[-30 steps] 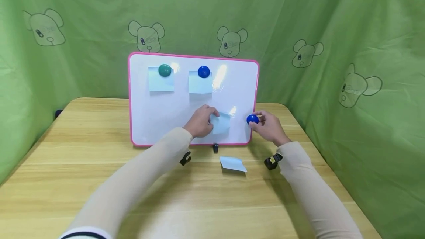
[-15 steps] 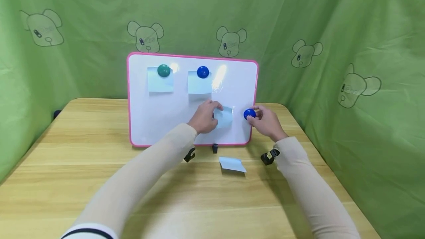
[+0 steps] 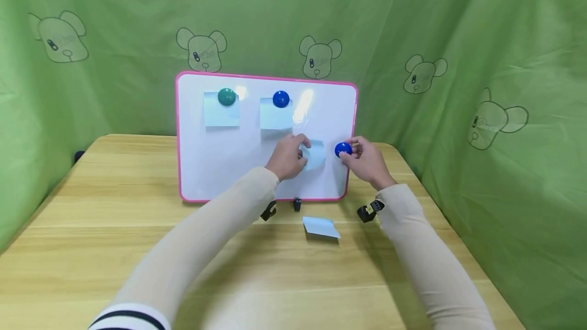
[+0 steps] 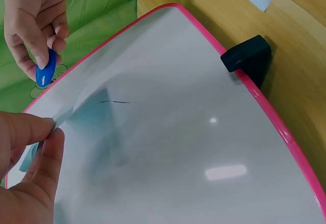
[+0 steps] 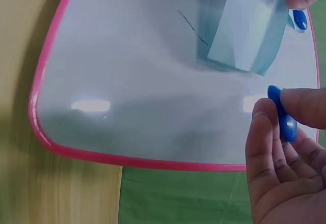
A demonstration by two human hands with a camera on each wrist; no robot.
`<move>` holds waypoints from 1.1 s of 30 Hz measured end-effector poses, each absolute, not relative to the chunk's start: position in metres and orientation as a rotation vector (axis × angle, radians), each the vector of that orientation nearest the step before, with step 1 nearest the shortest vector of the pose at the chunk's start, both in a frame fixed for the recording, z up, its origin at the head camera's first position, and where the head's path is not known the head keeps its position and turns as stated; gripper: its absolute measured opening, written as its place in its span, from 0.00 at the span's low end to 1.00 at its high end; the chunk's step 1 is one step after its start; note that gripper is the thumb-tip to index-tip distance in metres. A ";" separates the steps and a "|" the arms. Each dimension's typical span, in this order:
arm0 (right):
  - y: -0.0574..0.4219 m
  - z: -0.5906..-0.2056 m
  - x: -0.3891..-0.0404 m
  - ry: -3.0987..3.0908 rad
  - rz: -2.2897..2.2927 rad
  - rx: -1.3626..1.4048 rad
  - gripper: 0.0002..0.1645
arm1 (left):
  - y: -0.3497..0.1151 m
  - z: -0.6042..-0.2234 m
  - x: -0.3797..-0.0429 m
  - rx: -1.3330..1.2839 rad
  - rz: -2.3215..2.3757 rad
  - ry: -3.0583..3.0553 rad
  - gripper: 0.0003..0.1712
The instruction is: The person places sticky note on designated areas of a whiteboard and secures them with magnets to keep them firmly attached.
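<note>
The left hand (image 3: 286, 158) pinches a light-blue note (image 3: 314, 157) in front of the whiteboard (image 3: 220, 167), the right hand (image 3: 370, 163) grips a blue magnet (image 3: 342, 148) near the pink right edge (image 3: 355, 111), a gap separating both, and the curtain lettering (image 3: 209, 54) is illegible.

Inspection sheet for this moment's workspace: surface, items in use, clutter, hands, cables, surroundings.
Surface: wooden table, pink-framed whiteboard standing on it.
Job's things: held note, held blue magnet; left note under green magnet, second note under upper blue magnet; loose note on the table.
Clutter: small dark object at the table's left edge, unidentifiable.
Hands: left hand pinches the held note; right hand pinches the held blue magnet.
Cables: nothing seen.
Surroundings: green curtain with animal-head outlines.
</note>
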State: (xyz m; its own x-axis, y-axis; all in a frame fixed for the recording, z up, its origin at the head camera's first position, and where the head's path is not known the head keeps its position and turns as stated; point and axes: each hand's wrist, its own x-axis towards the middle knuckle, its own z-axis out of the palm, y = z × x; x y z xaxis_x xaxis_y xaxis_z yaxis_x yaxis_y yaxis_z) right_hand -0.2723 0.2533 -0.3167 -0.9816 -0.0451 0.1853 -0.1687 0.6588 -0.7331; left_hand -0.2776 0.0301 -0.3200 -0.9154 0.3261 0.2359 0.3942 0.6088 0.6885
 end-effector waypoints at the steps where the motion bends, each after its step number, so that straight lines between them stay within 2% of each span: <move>1: 0.253 -0.316 -0.273 -2.713 1.240 0.175 0.24 | 0.031 -0.319 -0.278 -0.608 -1.206 -2.735 0.15; 14: 0.249 -0.311 -0.280 -2.661 1.287 0.108 0.25 | 0.042 -0.311 -0.282 -0.551 -1.242 -2.714 0.17; 26: 0.237 -0.306 -0.284 -2.573 1.388 0.124 0.23 | 0.049 -0.300 -0.287 -0.544 -1.212 -2.709 0.27; 33: 0.232 -0.306 -0.287 -2.531 1.426 0.127 0.22 | 0.050 -0.296 -0.287 -0.529 -1.220 -2.680 0.29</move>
